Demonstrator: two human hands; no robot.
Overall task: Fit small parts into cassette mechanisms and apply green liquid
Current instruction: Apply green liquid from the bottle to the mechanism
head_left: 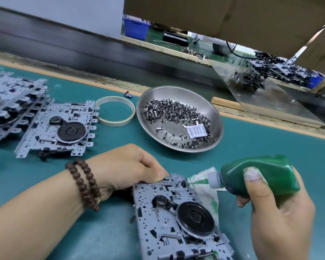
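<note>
A grey metal cassette mechanism (pixel 169 220) with a black flywheel lies on the green mat in front of me. My left hand (pixel 128 166) grips its top left corner with curled fingers. My right hand (pixel 274 209) holds a squeeze bottle of green liquid (pixel 259 175) tipped on its side. The bottle's thin nozzle touches the mechanism's top right corner. A steel bowl (pixel 214 109) behind holds several small dark metal parts (pixel 173 111) and a white packet.
A green-stained white cloth (pixel 208 192) lies under the nozzle. Another mechanism (pixel 60 128) and a stack of more mechanisms (pixel 9 104) sit at the left. A tape ring (pixel 115 110) lies beside the bowl. A clear tilted plate (pixel 266 98) stands at the back right.
</note>
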